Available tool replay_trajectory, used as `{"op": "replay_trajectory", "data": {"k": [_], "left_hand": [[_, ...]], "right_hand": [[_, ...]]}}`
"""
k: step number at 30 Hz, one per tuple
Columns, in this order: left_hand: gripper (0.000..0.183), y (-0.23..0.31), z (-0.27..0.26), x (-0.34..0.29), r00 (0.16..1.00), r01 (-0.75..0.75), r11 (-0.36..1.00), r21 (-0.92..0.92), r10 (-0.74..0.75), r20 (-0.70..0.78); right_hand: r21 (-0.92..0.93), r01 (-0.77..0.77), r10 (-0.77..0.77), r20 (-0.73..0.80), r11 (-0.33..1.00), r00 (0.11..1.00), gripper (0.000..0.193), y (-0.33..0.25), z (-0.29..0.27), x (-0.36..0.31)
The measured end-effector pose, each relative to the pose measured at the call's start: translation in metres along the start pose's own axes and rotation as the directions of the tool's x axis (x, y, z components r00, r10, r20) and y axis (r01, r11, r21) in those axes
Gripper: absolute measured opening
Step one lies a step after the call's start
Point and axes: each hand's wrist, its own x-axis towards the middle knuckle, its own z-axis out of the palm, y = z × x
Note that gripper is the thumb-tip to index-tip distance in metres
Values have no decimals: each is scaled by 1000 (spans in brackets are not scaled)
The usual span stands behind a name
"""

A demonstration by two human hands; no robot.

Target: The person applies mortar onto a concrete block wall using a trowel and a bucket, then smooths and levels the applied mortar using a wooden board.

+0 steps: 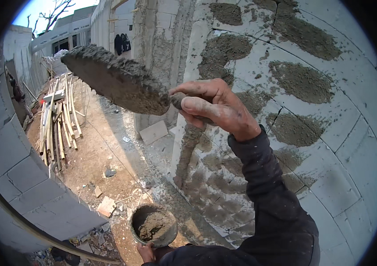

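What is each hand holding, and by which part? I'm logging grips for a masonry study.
The right hand grips the handle of a mortar-coated metal trowel. The left hand holds a round grey mortar-filled bucket from below, near its bottom edge.

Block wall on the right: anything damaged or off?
Yes: a dark crack runs through the block wall between mortar patches, right of the right hand, which holds a loaded trowel. Broken block pieces litter the ground near the bucket in the left hand.
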Motion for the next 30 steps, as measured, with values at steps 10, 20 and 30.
{"op": "replay_trajectory", "data": {"k": [10, 20, 30], "left_hand": [[44, 1, -19, 3, 998, -63, 997, 45, 62, 10], [50, -26, 30, -12, 981, -196, 937, 290, 182, 74], [45, 6, 9, -30, 996, -85, 939, 332, 86, 13]], "right_hand": [[-733, -540, -391, -678, 412, 622, 29, 62, -89, -49], [-772, -340, 631, 100, 537, 769, 19, 311, 308, -358], [-639, -357, 640, 285, 682, 714, 33, 269, 327, -333]]}}
